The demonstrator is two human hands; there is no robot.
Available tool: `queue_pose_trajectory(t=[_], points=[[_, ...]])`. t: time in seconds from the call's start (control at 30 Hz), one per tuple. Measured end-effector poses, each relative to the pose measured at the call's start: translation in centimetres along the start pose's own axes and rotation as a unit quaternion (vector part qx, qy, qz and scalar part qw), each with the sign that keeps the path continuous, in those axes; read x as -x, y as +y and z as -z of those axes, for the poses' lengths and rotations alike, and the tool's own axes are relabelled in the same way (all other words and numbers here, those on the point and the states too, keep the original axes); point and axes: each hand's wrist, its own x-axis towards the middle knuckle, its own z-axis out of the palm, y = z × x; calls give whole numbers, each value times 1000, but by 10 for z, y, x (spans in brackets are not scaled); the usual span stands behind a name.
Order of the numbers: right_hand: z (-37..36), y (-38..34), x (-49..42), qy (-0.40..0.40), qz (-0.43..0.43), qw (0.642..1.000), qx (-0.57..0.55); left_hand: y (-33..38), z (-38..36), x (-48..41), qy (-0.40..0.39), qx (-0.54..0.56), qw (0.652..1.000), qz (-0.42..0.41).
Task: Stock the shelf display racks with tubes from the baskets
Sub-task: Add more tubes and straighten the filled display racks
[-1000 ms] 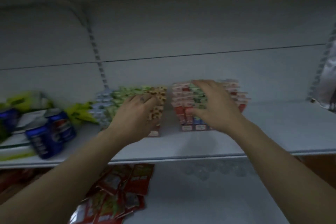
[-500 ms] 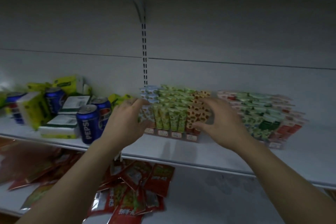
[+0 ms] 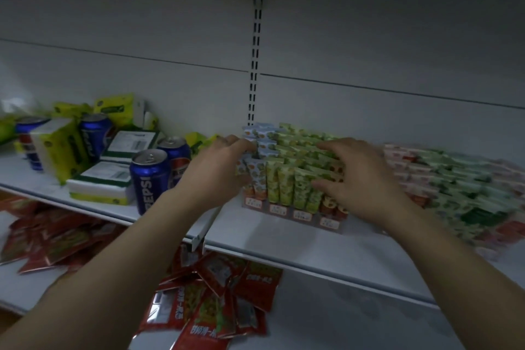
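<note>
I see my left hand (image 3: 214,173) at the left edge of the display rack (image 3: 302,215), fingers curled round its outer blue-white tubes (image 3: 257,169). My right hand (image 3: 360,179) lies on the rack's right side, fingers spread over the tube tops. The rack stands on the white shelf (image 3: 284,247), between a Pepsi can (image 3: 149,179) and a 2nd, blurred rack (image 3: 460,187).

The left rack (image 3: 292,214), a clear stepped stand with price tags along its front, sits a little back from the front edge of the shelf (image 3: 284,247). It is packed with upright tubes (image 3: 285,182): blue-white, green, then orange-spotted. The right rack (image 3: 454,193), just beside it, holds red, white and green tubes, blurred.
</note>
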Motion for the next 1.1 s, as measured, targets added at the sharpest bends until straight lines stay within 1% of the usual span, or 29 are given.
queue_pose_trajectory(t=[0.2, 0.27, 0.33, 0.43, 0.53, 0.8, 0.97, 1.1], points=[[-26, -39, -18, 27, 86, 996, 20, -10, -11, -7, 16, 25, 999, 18], [-37, -49, -24, 30, 106, 993, 46, -13, -12, -11, 26, 44, 999, 15], [-49, -57, -30, 45, 114, 990, 76, -15, -13, -13, 18, 61, 998, 12], [-61, -62, -41, 78, 95, 986, 111, -18, -17, -14, 19, 85, 996, -2], [-65, -63, -49, 90, 88, 983, 135, -20, -19, -16, 30, 94, 995, -10], [-67, -60, -54, 101, 77, 985, 116, -24, -20, -22, 28, 123, 992, -15], [-66, -62, -52, 98, 56, 990, 87, -26, -21, -22, 24, 144, 989, 5], [-63, -66, -53, 87, 36, 991, 100, -29, -21, -21, 32, 149, 988, 23]])
